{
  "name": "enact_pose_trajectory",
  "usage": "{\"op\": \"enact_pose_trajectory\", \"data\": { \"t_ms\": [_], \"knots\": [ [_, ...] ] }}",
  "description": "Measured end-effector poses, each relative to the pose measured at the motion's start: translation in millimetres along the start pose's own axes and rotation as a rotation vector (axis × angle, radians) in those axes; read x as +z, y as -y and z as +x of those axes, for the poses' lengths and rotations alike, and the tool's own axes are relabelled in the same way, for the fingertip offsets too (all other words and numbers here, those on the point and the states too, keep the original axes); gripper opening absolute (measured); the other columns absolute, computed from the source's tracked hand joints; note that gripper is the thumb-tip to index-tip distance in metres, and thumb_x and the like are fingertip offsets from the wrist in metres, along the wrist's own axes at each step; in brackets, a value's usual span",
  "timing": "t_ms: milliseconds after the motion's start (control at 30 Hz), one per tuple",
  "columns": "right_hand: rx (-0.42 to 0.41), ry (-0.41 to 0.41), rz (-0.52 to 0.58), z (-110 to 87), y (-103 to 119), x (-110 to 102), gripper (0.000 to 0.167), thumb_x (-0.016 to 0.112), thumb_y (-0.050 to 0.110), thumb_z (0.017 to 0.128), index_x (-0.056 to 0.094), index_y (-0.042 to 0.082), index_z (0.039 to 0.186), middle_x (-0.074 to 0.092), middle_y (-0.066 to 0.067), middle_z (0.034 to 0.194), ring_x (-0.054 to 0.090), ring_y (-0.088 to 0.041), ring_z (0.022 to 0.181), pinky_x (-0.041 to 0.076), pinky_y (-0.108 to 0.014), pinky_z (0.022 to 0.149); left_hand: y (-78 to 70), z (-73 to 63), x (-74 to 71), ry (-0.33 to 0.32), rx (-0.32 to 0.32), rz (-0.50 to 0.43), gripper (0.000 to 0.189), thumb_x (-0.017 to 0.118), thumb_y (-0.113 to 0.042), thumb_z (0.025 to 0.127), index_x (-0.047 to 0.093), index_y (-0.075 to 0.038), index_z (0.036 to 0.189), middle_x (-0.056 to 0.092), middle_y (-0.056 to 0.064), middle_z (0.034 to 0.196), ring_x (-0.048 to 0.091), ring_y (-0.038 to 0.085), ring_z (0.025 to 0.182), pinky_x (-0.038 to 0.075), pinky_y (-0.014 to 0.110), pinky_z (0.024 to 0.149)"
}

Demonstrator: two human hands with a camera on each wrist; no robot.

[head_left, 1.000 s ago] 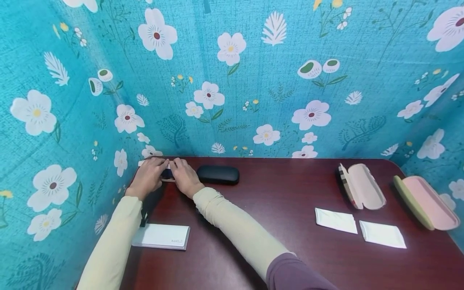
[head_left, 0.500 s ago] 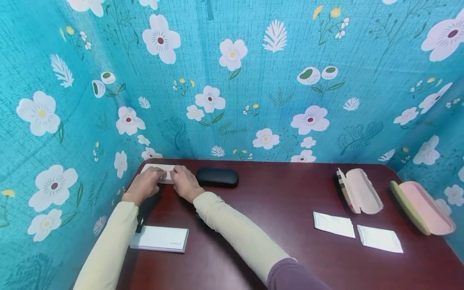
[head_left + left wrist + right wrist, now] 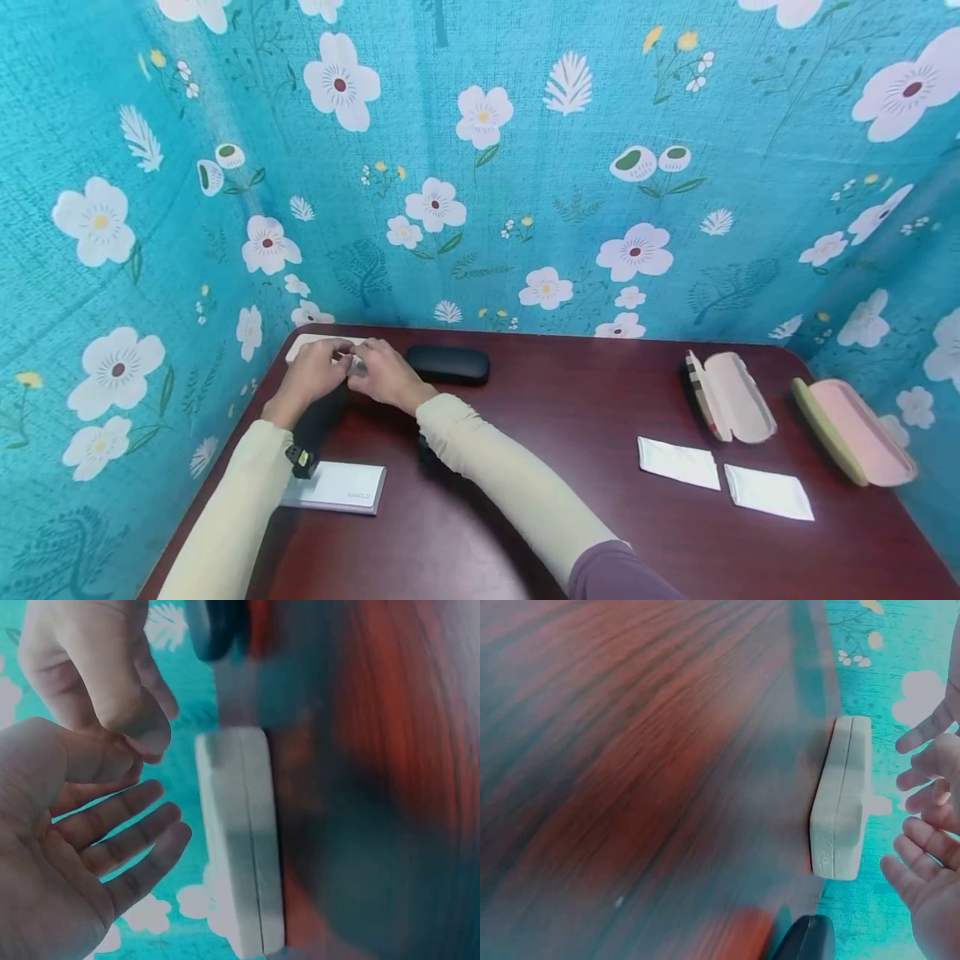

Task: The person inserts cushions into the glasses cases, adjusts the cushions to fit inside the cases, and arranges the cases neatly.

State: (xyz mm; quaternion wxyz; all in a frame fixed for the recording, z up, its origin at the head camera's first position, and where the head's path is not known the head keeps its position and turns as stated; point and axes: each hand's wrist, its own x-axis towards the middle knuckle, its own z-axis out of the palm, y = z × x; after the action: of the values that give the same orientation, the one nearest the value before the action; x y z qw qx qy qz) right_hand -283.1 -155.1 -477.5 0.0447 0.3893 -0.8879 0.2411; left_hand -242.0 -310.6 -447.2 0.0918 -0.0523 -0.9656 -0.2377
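A closed cream glasses case (image 3: 244,840) lies on the table at its far left corner; the head view shows only part of it behind the hands. My left hand (image 3: 318,369) is raised over its near side, fingers loosely bent and spread. Beside it is my right hand (image 3: 386,375), also loosely bent. In the left wrist view the fingertips of both hands meet, apart from the case, and no object shows between them. The right wrist view has the case (image 3: 844,799) shut, with the hands above it. A black glasses case (image 3: 447,364) lies right of my right hand.
A flat white case (image 3: 337,486) with lettering lies under my left forearm. At the right of the table (image 3: 540,467) are two folded white cloths (image 3: 678,462), an open case with a checked lid (image 3: 731,398) and an open green-and-pink case (image 3: 858,433). Floral curtains (image 3: 525,167) border the table.
One second ago a dark patch showed between my hands at the cream case; half a second ago the case showed pale there, with my fingers on it. Now both hands have lifted off, fingertips together.
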Motion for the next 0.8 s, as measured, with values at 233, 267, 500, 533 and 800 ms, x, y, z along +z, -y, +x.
{"op": "enact_pose_trajectory", "data": {
  "t_ms": [233,267,500,533,800],
  "knots": [
    [-0.069,-0.032,0.072,-20.3,-3.5,-9.2,0.043,0.066,0.026,0.097,0.062,0.011,0.137,0.066,-0.006,0.124,0.059,-0.016,0.111,0.051,-0.022,0.096,-17.2,-15.5,-1.2,0.001,-0.051,-0.054,0.032,0.058,-0.010,0.099,0.066,0.005,0.126,0.071,0.027,0.117,0.068,0.043,0.106,0.054,0.057,0.093],
    [-0.071,-0.036,0.075,-22.9,-4.4,-10.4,0.043,0.066,0.026,0.097,0.061,0.011,0.138,0.066,-0.006,0.124,0.059,-0.016,0.111,0.051,-0.022,0.096,-18.6,-17.5,-0.5,-0.003,-0.055,-0.060,0.033,0.057,-0.011,0.099,0.065,0.005,0.127,0.070,0.027,0.118,0.068,0.043,0.107,0.053,0.058,0.094],
    [-0.058,-0.074,0.063,-43.9,-10.3,-24.7,0.045,0.067,0.027,0.098,0.061,0.010,0.138,0.066,-0.004,0.125,0.058,-0.015,0.113,0.051,-0.023,0.099,-25.2,-28.0,7.8,-0.074,-0.048,-0.151,0.030,0.058,-0.008,0.099,0.066,0.007,0.124,0.069,0.028,0.119,0.068,0.045,0.108,0.054,0.058,0.093],
    [-0.060,-0.081,0.061,-46.9,-10.9,-27.2,0.044,0.066,0.027,0.098,0.061,0.010,0.138,0.066,-0.004,0.126,0.059,-0.015,0.114,0.051,-0.024,0.100,-26.3,-28.7,9.2,-0.085,-0.045,-0.167,0.029,0.059,-0.008,0.100,0.066,0.007,0.124,0.069,0.028,0.120,0.068,0.045,0.108,0.054,0.058,0.093],
    [-0.075,-0.134,0.066,-71.3,-15.1,-47.0,0.044,0.065,0.027,0.098,0.061,0.010,0.139,0.066,-0.002,0.126,0.059,-0.013,0.115,0.051,-0.024,0.099,-44.6,-34.3,19.3,-0.170,-0.013,-0.238,0.027,0.063,-0.006,0.097,0.069,0.005,0.121,0.070,0.027,0.119,0.070,0.043,0.105,0.055,0.057,0.092]
  ]
}}
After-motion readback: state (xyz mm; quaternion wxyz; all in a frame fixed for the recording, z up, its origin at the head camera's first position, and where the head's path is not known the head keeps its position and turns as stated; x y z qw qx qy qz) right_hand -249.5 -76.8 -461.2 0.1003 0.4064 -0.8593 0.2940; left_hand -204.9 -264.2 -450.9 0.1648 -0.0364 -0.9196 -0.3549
